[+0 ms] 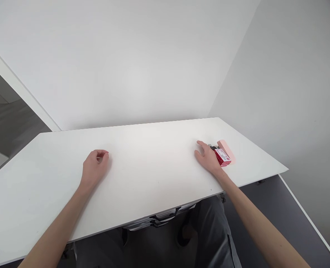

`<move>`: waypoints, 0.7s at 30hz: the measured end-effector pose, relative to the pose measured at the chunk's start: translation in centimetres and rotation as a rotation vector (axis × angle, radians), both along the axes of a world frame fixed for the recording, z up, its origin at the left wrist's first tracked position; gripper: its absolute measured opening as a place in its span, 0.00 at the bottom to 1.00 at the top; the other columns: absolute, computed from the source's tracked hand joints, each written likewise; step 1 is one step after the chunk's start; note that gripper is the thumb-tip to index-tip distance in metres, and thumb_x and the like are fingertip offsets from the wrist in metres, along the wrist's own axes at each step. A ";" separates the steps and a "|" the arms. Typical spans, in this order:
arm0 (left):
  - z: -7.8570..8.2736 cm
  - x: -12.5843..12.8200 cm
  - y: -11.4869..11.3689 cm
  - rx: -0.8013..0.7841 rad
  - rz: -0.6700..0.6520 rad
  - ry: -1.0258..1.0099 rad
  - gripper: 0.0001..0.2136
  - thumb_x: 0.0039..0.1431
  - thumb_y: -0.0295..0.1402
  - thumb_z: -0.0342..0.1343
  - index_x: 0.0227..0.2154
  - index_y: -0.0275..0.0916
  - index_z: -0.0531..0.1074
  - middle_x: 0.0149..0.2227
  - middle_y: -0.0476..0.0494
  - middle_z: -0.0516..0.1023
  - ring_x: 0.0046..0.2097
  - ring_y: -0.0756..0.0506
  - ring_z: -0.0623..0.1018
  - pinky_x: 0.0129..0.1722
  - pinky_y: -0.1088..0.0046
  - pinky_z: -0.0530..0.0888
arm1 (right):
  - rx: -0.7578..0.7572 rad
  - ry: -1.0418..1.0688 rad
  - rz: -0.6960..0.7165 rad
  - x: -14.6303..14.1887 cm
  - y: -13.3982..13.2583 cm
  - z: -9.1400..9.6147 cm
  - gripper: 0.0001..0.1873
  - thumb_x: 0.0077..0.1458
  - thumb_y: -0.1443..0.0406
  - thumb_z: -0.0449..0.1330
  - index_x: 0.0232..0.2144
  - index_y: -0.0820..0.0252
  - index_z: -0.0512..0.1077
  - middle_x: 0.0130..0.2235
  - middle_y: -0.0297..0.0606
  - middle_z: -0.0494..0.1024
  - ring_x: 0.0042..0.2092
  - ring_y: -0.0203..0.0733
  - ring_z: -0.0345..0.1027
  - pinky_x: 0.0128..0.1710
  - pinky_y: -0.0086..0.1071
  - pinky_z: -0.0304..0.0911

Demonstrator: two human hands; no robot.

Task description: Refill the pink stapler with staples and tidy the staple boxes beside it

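My left hand (94, 164) rests on the white table (153, 167) at the left, its fingers curled loosely inward with nothing in them. My right hand (208, 157) lies flat on the table at the right, fingers stretched out. Just beside it, touching or nearly touching its outer edge, lies a small red box (223, 157) with a white label. A pale pink block (226, 149) lies right behind the box, and a small dark object (211, 146) shows between the hand and the box.
The table stands against a white wall (139, 67), with a grey wall on the right. My lap in grey trousers (209, 234) shows below the table's front edge, beside a black strap (159, 219). Dark floor lies at right.
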State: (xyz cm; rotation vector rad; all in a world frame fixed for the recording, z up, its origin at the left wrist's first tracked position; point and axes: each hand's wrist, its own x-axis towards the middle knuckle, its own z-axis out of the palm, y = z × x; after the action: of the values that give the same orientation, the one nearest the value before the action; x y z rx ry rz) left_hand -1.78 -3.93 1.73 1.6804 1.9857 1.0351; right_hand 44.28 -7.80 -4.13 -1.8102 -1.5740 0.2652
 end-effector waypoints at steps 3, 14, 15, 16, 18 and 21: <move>-0.1 0.0 0.0 -0.009 -0.017 0.008 0.12 0.59 0.42 0.54 0.42 0.44 0.74 0.50 0.42 0.81 0.48 0.38 0.79 0.50 0.60 0.75 | -0.061 -0.109 0.103 -1.0 -0.4 0.1 0.32 0.68 0.55 0.50 0.69 0.64 0.61 0.73 0.48 0.59 0.75 0.52 0.46 0.72 0.51 0.50; 0.4 0.8 -0.5 -0.032 -0.141 0.138 0.12 0.59 0.44 0.52 0.39 0.44 0.74 0.41 0.45 0.81 0.38 0.42 0.77 0.39 0.66 0.74 | -0.172 -0.353 0.227 -5.5 -0.6 -0.1 0.38 0.73 0.48 0.39 0.73 0.66 0.54 0.76 0.50 0.47 0.77 0.54 0.35 0.75 0.52 0.33; 0.4 0.9 -0.6 -0.030 -0.157 0.155 0.13 0.59 0.45 0.51 0.39 0.44 0.74 0.40 0.45 0.81 0.36 0.42 0.77 0.38 0.66 0.74 | -0.177 -0.361 0.252 -6.5 -0.4 0.0 0.38 0.73 0.48 0.39 0.73 0.67 0.54 0.76 0.50 0.46 0.77 0.54 0.34 0.75 0.51 0.32; 0.4 1.0 -0.6 -0.027 -0.172 0.166 0.13 0.60 0.45 0.51 0.39 0.44 0.74 0.39 0.45 0.80 0.36 0.42 0.76 0.37 0.67 0.73 | -0.182 -0.366 0.275 -7.6 -0.1 0.2 0.39 0.73 0.47 0.39 0.73 0.67 0.54 0.76 0.50 0.46 0.77 0.54 0.34 0.75 0.51 0.31; 0.5 1.0 -0.8 -0.027 -0.193 0.168 0.14 0.60 0.46 0.51 0.39 0.44 0.74 0.39 0.45 0.80 0.35 0.43 0.76 0.36 0.67 0.73 | -0.189 -0.354 0.318 -9.8 0.5 0.6 0.40 0.72 0.46 0.38 0.73 0.68 0.53 0.77 0.50 0.45 0.77 0.55 0.31 0.75 0.51 0.30; 0.5 0.9 -0.9 -0.044 -0.209 0.165 0.14 0.60 0.47 0.51 0.39 0.45 0.75 0.37 0.46 0.80 0.33 0.43 0.75 0.34 0.68 0.72 | -0.202 -0.324 0.341 -12.0 1.1 1.1 0.40 0.72 0.46 0.36 0.74 0.66 0.51 0.77 0.46 0.43 0.78 0.52 0.29 0.76 0.49 0.28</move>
State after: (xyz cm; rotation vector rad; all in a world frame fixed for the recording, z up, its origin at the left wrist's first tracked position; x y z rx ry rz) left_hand -0.84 -4.88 2.22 1.9556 1.8631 0.7976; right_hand 32.33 -6.71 -3.01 -1.7925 -2.1558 0.3084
